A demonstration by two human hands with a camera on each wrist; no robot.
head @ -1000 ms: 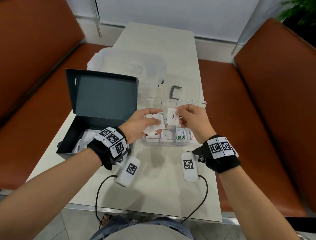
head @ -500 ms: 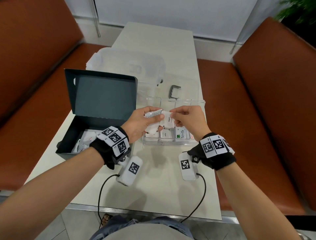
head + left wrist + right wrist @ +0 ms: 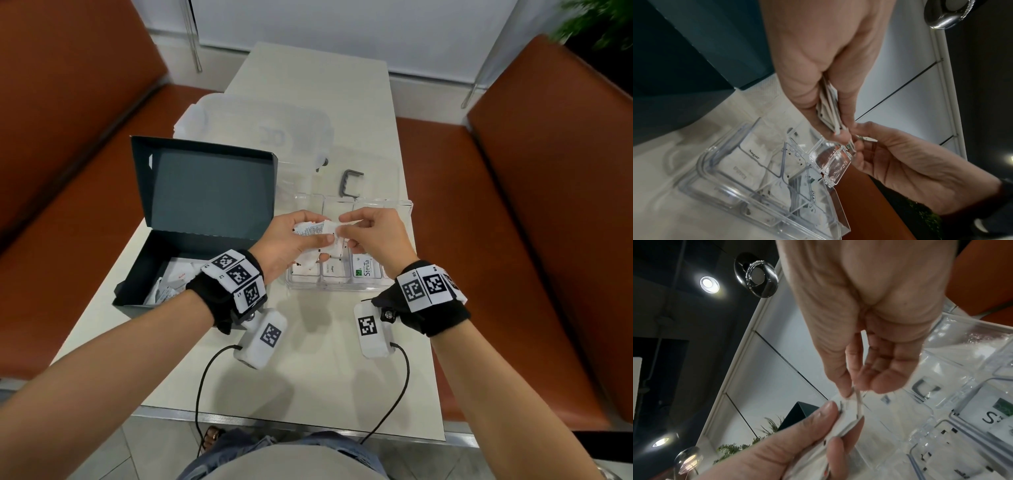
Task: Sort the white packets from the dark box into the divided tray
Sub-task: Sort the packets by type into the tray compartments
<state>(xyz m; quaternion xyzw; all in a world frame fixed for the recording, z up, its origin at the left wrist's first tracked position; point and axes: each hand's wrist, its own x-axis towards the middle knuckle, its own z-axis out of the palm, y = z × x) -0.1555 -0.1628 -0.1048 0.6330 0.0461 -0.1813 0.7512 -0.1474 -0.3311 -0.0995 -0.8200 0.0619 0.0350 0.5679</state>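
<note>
Packets [image 3: 313, 230] in a small white stack sit fanned in the left hand [image 3: 286, 241], thumb on top and fingers curled underneath; the left wrist view shows at least three edges [image 3: 828, 107] (an exact count is not possible). The right hand [image 3: 373, 236] pinches the end of one packet [image 3: 857, 400] between thumb and forefinger at the stack's right edge, its other fingers curled in and holding nothing. Both hands hover just above the tray [image 3: 407, 205], a clear divided one whose near row shows at least three filled compartments: one packet reads Stevia [image 3: 365, 270], and the left wrist view shows one marked Sugar [image 3: 754, 154]. How many lie in each compartment cannot be told. One dark box [image 3: 205, 192] stands open to the left of the tray, lid upright, with several more packets [image 3: 171, 284] loose in its base. Beyond are one clear tub [image 3: 260, 130] and one grey clip [image 3: 351, 183], all on the table [image 3: 308, 377]. Two white tagged modules [image 3: 262, 337] hang from the black wristbands, each trailing one cable.
</note>
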